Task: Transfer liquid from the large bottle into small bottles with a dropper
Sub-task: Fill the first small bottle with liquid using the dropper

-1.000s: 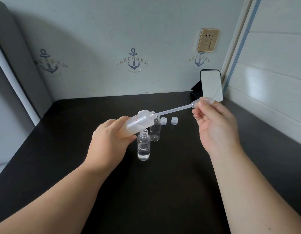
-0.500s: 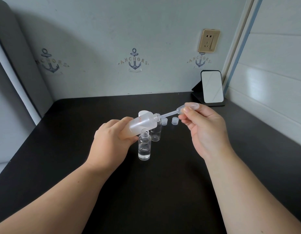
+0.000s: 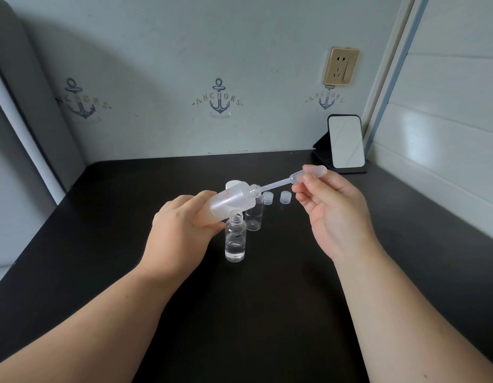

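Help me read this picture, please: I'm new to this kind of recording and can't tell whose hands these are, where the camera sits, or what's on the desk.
There is no machine here. A person wears a wide-angle camera on the head, looking forward and down, so you see their own two bare arms.

The left hand holds the large frosted bottle tilted, its open mouth pointing right. The right hand pinches the bulb of a clear plastic dropper, whose thin tip is at or just inside that mouth.

On the black desk stand two small clear bottles without caps: the near small bottle has some clear liquid at the bottom; the far small bottle, partly hidden behind the large one, looks empty. Two small clear caps lie behind them, and a white cap peeks over the large bottle. A small mirror leans at the back right corner.
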